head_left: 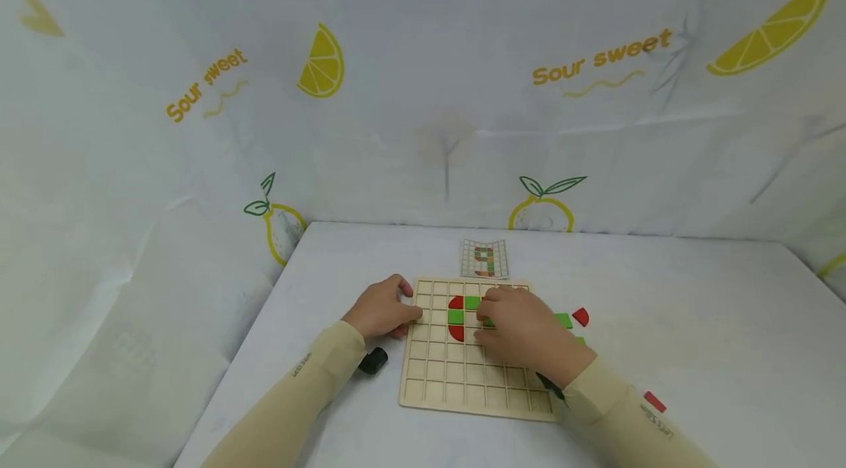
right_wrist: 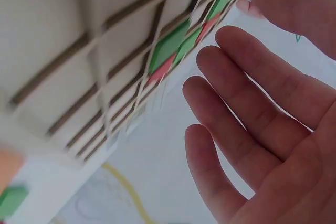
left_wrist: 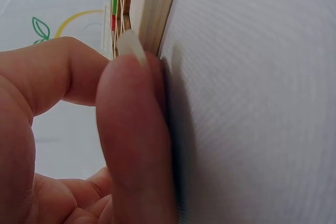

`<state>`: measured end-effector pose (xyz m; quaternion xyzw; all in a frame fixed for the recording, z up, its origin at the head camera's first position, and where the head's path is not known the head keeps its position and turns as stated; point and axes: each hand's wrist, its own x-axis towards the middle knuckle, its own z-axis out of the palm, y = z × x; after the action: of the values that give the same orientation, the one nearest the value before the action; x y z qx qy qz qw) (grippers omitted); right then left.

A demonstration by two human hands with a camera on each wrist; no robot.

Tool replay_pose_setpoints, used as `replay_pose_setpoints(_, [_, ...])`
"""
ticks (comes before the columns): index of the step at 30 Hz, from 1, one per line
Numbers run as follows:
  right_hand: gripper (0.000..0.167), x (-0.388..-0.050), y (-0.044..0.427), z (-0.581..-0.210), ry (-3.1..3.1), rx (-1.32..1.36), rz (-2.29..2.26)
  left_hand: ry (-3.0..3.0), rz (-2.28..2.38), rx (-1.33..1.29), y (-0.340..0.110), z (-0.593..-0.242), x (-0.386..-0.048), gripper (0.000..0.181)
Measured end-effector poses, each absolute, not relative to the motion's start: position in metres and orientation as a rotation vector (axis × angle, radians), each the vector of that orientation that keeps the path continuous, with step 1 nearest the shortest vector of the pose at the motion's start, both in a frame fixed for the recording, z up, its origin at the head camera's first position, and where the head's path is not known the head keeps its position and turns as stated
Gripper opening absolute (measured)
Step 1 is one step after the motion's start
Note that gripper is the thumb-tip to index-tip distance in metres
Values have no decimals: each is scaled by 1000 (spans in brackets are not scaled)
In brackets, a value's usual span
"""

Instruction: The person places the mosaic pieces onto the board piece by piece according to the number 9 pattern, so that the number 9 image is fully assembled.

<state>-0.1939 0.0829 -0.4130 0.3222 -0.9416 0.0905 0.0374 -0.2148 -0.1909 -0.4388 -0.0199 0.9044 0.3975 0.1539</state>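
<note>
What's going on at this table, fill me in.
A person's left hand holds the left edge of a wooden grid board, while the right hand is over the board. Red and green pieces sit in some of its squares; loose pieces lie to the right. A card with a coloured grid pattern lies just beyond the board.

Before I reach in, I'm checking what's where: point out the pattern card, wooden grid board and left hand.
Pattern card (head_left: 485,259): head view, printed middle.
Wooden grid board (head_left: 455,371): head view, bare lower cell.
Left hand (head_left: 380,308): head view, its back.
</note>
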Motion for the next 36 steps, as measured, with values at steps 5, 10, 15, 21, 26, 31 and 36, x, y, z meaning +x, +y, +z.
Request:
replay_pose_setpoints(5, [16, -189, 126, -405, -2909, 942, 276, 2599, 1149, -63, -193, -437, -215, 40])
replay_pose_setpoints(10, [18, -182, 165, -406, -2962, 856, 268, 2621, 1136, -77, -200, -435, -215, 40])
replay_pose_setpoints(15, [24, -178, 188, -413, -3019, 801, 262, 2626, 1127, -92, -206, -435, -213, 40])
replay_pose_setpoints(21, [25, -178, 200, -418, -3020, 793, 289, 2630, 1129, -93, -205, -435, -212, 40])
replay_pose_setpoints(26, [24, -181, 202, -420, -3045, 764, 286, 2615, 1145, -91, -200, -435, -212, 39])
replay_pose_setpoints(31, [22, -182, 207, -420, -3085, 733, 266, 2604, 1149, -82, -194, -436, -213, 40])
replay_pose_setpoints(36, [21, -183, 214, -421, -3112, 713, 252, 2600, 1143, -67, -188, -438, -214, 39])
